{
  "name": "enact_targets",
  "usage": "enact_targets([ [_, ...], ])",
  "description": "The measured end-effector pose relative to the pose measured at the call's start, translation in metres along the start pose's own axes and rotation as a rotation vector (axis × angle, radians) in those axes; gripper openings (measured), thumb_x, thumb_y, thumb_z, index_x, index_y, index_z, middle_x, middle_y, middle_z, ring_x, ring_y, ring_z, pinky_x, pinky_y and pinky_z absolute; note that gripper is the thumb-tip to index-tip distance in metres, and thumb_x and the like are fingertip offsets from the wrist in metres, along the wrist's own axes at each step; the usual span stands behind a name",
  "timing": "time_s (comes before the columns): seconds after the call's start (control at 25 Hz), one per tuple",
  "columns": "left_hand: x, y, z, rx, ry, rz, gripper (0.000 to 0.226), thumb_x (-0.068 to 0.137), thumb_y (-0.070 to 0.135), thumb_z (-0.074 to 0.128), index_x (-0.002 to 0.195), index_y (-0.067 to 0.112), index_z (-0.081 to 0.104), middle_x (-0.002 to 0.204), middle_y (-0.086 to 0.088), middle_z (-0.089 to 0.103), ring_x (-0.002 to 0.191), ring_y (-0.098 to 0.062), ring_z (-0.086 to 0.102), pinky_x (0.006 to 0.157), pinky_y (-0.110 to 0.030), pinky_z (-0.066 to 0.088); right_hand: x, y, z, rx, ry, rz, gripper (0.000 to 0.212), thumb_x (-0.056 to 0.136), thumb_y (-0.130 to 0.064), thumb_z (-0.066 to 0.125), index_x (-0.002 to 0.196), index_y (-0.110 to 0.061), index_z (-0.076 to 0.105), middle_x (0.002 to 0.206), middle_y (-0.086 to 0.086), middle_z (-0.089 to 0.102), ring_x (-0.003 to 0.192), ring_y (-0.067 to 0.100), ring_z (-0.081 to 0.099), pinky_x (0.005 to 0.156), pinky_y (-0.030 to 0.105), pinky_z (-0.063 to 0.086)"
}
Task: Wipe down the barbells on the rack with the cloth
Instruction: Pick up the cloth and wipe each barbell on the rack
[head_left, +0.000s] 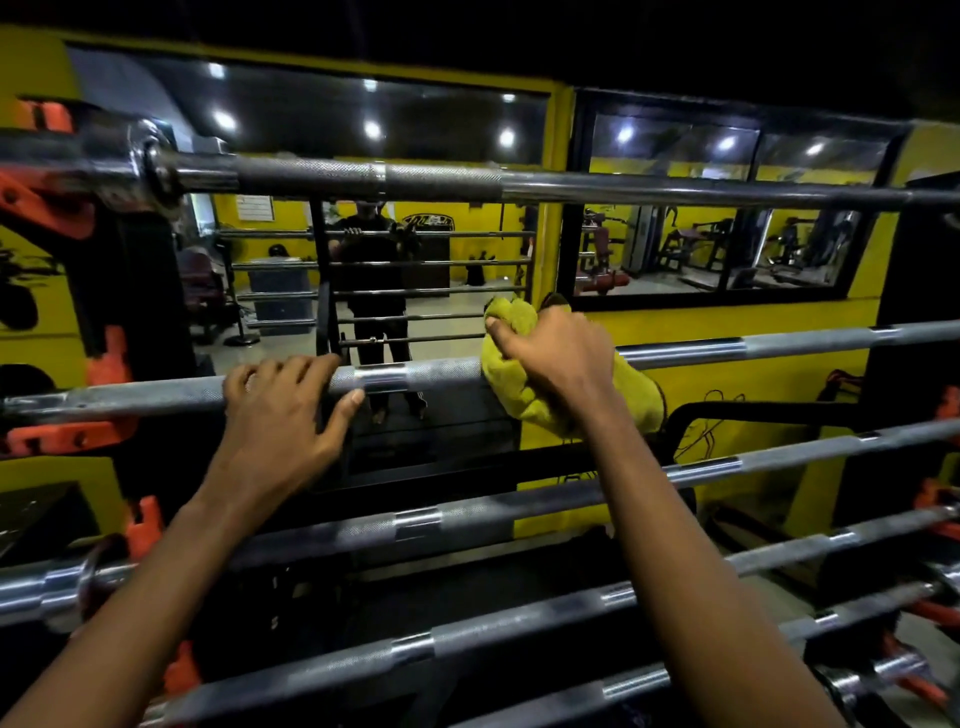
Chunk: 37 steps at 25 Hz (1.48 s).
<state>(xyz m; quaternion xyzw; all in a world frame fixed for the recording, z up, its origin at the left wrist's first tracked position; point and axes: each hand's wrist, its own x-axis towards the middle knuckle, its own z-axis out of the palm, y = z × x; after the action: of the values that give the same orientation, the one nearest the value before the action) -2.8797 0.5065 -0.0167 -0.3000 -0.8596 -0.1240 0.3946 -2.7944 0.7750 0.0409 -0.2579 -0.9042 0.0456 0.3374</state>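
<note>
Several steel barbells lie level on a rack with orange hooks (106, 374). My right hand (558, 356) presses a yellow-green cloth (511, 374) around the second barbell from the top (431, 371), near its middle. My left hand (280, 410) grips the same bar a little to the left, fingers curled over it and thumb underneath. The top barbell (441, 176) runs across above both hands. Lower barbells (467, 512) pass under my forearms.
A mirror wall (415, 260) with yellow frames stands right behind the rack and reflects a person, the bars and gym machines. Orange hooks (935, 410) also hold the bars at the right. A black rack upright (135, 291) rises at the left.
</note>
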Motion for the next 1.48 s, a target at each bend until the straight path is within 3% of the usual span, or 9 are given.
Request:
enact_targets([
  [0.16, -0.006, 0.006, 0.01, -0.008, 0.047, -0.04, 0.046, 0.091, 0.055, 0.04, 0.119, 0.022, 0.054, 0.111, -0.002, 0.058, 0.106, -0.026, 0.05, 0.101, -0.047, 0.025, -0.001, -0.027, 0.008, -0.09, -0.029, -0.287, 0.071, 0.09, -0.078, 0.029, 0.065, -0.017, 0.056, 0.065, 0.0, 0.058, 0.066, 0.024, 0.061, 0.066, 0.03, 0.051],
  [0.28, -0.007, 0.009, 0.011, -0.08, 0.071, -0.05, 0.041, 0.093, 0.048, 0.037, 0.12, 0.021, 0.055, 0.113, -0.002, 0.058, 0.112, -0.025, 0.048, 0.104, -0.046, 0.023, -0.008, -0.019, 0.003, 0.028, -0.031, -0.471, 0.07, 0.087, -0.082, 0.031, 0.082, -0.021, 0.065, 0.067, -0.003, 0.061, 0.063, 0.018, 0.059, 0.061, 0.027, 0.05],
  [0.36, -0.007, 0.005, 0.004, -0.084, 0.05, -0.022, 0.04, 0.097, 0.043, 0.033, 0.122, 0.022, 0.054, 0.114, -0.002, 0.058, 0.113, -0.022, 0.047, 0.104, -0.045, 0.024, 0.001, 0.009, -0.008, 0.059, -0.113, -0.383, 0.07, 0.086, -0.084, 0.03, 0.092, -0.023, 0.066, 0.077, 0.0, 0.062, 0.071, 0.023, 0.058, 0.066, 0.032, 0.05],
  [0.48, -0.007, -0.014, -0.01, -0.002, 0.001, -0.028, 0.039, 0.098, 0.046, 0.029, 0.12, 0.025, 0.054, 0.108, -0.002, 0.06, 0.105, -0.025, 0.05, 0.097, -0.046, 0.029, 0.003, 0.037, -0.012, 0.011, -0.081, -0.185, 0.071, 0.09, -0.08, 0.028, 0.074, -0.017, 0.057, 0.081, 0.011, 0.063, 0.08, 0.031, 0.063, 0.071, 0.036, 0.047],
  [0.64, -0.005, -0.015, -0.01, 0.084, 0.007, -0.102, 0.035, 0.099, 0.046, 0.029, 0.113, 0.027, 0.055, 0.102, -0.002, 0.059, 0.099, -0.026, 0.049, 0.093, -0.047, 0.028, -0.011, -0.026, 0.009, -0.079, 0.035, -0.273, 0.07, 0.093, -0.073, 0.027, 0.061, -0.015, 0.05, 0.073, 0.01, 0.056, 0.074, 0.026, 0.055, 0.077, 0.039, 0.038],
  [0.88, -0.006, -0.017, -0.01, 0.056, -0.042, -0.11, 0.038, 0.1, 0.045, 0.025, 0.12, 0.028, 0.053, 0.103, 0.002, 0.055, 0.102, -0.022, 0.048, 0.096, -0.045, 0.025, -0.022, -0.03, 0.025, 0.116, 0.152, -0.479, 0.067, 0.085, -0.08, 0.036, 0.094, -0.022, 0.068, 0.094, 0.003, 0.071, 0.089, 0.028, 0.064, 0.08, 0.038, 0.045],
  [1.08, -0.002, -0.049, -0.03, 0.09, -0.217, -0.055, 0.051, 0.097, 0.058, 0.018, 0.128, 0.033, 0.05, 0.096, 0.008, 0.049, 0.102, -0.02, 0.05, 0.094, -0.045, 0.03, -0.019, -0.034, 0.027, 0.181, 0.155, -0.275, 0.068, 0.087, -0.077, 0.039, 0.102, -0.019, 0.071, 0.094, 0.004, 0.071, 0.09, 0.028, 0.065, 0.085, 0.039, 0.047],
  [1.28, -0.007, -0.063, -0.032, 0.087, -0.175, -0.055, 0.046, 0.098, 0.053, 0.021, 0.122, 0.029, 0.052, 0.098, 0.006, 0.05, 0.1, -0.021, 0.049, 0.092, -0.046, 0.03, -0.027, -0.072, 0.02, 0.036, 0.117, -0.136, 0.074, 0.09, -0.075, 0.031, 0.096, -0.012, 0.07, 0.09, 0.012, 0.068, 0.088, 0.031, 0.06, 0.087, 0.043, 0.039],
  [1.48, -0.007, -0.076, -0.04, 0.013, -0.211, -0.06, 0.06, 0.095, 0.058, 0.013, 0.122, 0.023, 0.053, 0.1, 0.005, 0.049, 0.104, -0.02, 0.048, 0.094, -0.045, 0.026, -0.059, -0.106, 0.037, 0.14, 0.176, -0.507, 0.066, 0.083, -0.07, 0.042, 0.12, -0.019, 0.063, 0.119, 0.004, 0.066, 0.11, 0.034, 0.058, 0.094, 0.046, 0.04],
])
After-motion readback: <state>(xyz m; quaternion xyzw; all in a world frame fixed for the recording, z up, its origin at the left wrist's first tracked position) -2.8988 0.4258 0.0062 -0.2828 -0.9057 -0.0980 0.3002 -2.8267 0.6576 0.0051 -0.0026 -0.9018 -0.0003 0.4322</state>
